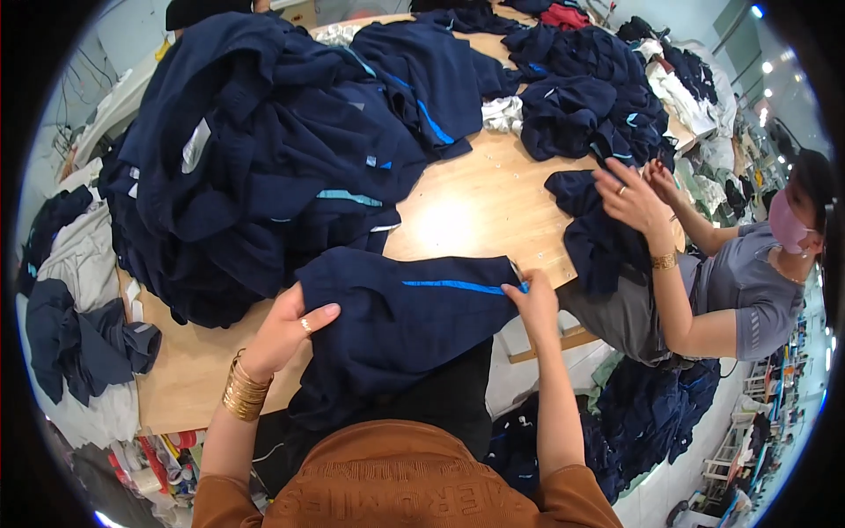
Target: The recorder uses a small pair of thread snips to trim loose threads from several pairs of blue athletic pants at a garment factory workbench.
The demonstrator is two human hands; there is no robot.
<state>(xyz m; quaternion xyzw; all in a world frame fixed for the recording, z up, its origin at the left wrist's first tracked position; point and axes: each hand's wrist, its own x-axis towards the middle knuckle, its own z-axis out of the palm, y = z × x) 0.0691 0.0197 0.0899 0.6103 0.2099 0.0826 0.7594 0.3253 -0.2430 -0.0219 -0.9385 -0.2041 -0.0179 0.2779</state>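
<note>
the table point(480, 194) is out past the left hand point(286, 330) and right hand point(537, 308). on it, a big pile point(264, 158) sits ahead of the left hand. the blue cloth point(396, 326) is between the hands: the left holds one edge, the right pinches the other, by a bright stripe point(444, 284).

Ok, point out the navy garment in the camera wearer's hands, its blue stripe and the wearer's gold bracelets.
Navy garment point(396, 327), head view: middle of the cloth.
Blue stripe point(452, 284), head view: middle of its visible length.
Gold bracelets point(245, 392), head view: middle of the stack.
</note>
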